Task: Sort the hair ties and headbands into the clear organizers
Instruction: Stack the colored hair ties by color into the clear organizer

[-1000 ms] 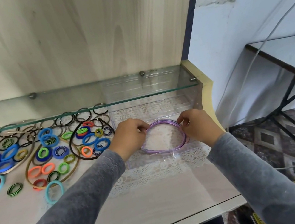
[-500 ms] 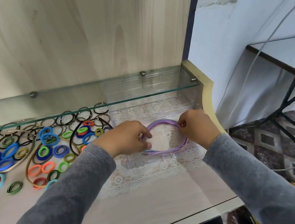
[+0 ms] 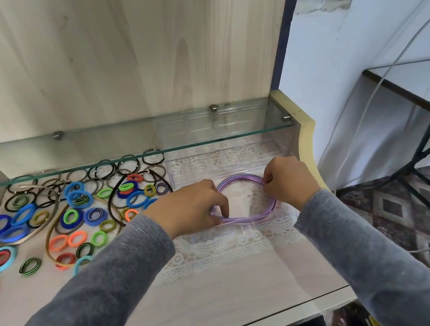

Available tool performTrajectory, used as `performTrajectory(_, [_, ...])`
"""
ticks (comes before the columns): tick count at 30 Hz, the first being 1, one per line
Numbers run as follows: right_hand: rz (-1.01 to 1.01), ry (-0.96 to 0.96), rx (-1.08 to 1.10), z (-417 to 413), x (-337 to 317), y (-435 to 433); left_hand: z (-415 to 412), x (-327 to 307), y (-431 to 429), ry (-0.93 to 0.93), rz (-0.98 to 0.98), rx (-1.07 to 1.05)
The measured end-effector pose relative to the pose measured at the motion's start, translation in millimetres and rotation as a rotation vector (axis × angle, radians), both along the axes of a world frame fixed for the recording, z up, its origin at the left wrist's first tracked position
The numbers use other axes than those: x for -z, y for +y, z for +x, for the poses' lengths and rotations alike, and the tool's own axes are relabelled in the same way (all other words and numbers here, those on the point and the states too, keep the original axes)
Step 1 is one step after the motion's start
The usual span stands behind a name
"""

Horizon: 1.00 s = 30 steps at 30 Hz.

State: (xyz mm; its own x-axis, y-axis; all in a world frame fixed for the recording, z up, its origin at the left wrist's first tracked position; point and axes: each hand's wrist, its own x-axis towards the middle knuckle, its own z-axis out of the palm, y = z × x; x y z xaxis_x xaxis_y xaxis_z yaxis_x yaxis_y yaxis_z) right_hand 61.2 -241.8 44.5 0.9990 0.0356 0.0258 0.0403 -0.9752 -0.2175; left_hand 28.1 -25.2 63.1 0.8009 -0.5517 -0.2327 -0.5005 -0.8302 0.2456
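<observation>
fingers pinch thin, curved purple headbands inside clear plastic organizer.

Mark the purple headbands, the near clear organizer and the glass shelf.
purple headbands (image 3: 239, 178), head view, top of the arc
near clear organizer (image 3: 270, 224), head view, front wall
glass shelf (image 3: 107, 143), head view, bare top surface

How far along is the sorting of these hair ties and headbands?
Barely started: nothing looks sorted yet. In hand: the left hand and right hand pinch the purple headbands inside the near clear organizer. Left: the loose hair ties, brown headband and black headband lie outside; the far organizer looks empty.
</observation>
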Motion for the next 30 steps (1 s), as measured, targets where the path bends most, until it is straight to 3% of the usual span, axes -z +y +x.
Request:
performTrajectory(18, [0.017,-0.021,-0.015,-3,5,0,8,14,-1,-0.122,-0.127,-0.080])
performTrajectory(30, [0.200,-0.053,-0.011,-6,13,-5,12,25,0,-0.160,-0.072,-0.081])
